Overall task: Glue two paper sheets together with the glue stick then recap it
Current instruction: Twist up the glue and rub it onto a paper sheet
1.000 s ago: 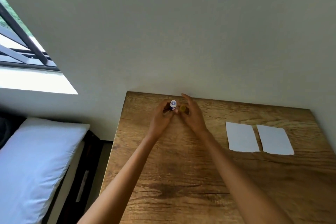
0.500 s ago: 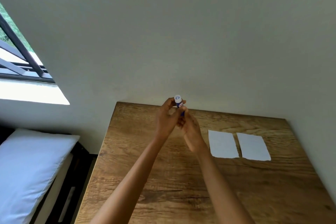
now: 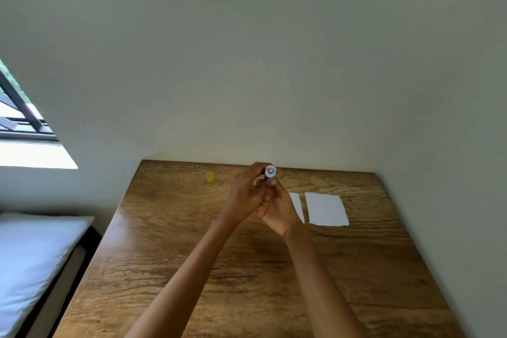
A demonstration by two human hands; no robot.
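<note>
An uncapped glue stick [image 3: 270,172], blue with a white tip, is held upright above the far part of the wooden table [image 3: 274,269]. My left hand [image 3: 245,195] grips its body. My right hand [image 3: 277,207] holds its lower end from the right, fingers closed around it. Its yellow cap [image 3: 210,177] lies alone on the table at the far left. Two white paper sheets lie side by side at the far right: the right sheet [image 3: 326,209] is in full view, the left sheet [image 3: 297,204] is partly hidden behind my right hand.
A pale wall runs along the table's far and right edges. A bed with a white pillow [image 3: 33,261] stands to the left of the table. A window [image 3: 19,118] is at the upper left.
The yellow cap, which my right hand held a second ago, now lies on the table at the far left. Both hands with the glue stick have shifted right, toward the sheets.
</note>
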